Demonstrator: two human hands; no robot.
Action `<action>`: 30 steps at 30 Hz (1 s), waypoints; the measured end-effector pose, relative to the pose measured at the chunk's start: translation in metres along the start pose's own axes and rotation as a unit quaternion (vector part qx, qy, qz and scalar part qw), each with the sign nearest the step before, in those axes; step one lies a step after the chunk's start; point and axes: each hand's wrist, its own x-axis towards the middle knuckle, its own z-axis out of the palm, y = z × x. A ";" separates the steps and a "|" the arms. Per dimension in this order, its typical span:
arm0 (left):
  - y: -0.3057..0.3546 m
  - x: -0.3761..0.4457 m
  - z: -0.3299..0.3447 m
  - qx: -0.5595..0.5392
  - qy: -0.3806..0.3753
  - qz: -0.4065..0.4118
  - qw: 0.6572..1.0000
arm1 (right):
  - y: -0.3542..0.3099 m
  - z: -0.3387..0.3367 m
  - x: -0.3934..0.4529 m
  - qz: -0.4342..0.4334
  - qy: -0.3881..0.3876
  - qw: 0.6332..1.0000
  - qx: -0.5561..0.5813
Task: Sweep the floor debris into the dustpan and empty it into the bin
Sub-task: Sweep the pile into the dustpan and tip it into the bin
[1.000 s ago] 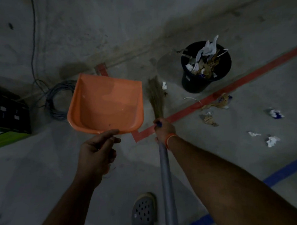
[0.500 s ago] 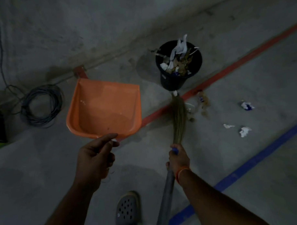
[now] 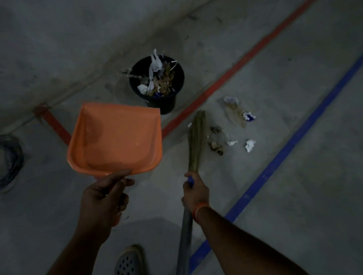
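Left hand [image 3: 102,198]: fingers closed on handle of orange dustpan [image 3: 117,139], held above floor, empty.
Right hand [image 3: 196,191]: fingers gripping broom [image 3: 196,141], bristles just beside debris [image 3: 232,133].
Bin [image 3: 157,84]: black, full, behind dustpan.

We swing the broom [image 3: 195,141] from below the bin [image 3: 157,84] to just beside the paper scraps [image 3: 234,133].
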 end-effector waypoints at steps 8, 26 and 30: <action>-0.016 -0.005 0.043 0.017 -0.030 -0.011 0.999 | 0.029 -0.086 0.046 0.100 0.000 0.995 0.001; -0.019 -0.023 0.220 0.091 -0.158 0.002 0.983 | 0.099 -0.352 0.027 0.091 0.218 0.972 -0.010; -0.012 -0.018 0.238 0.094 -0.172 0.003 0.981 | 0.081 -0.327 0.043 0.003 0.179 0.983 -0.050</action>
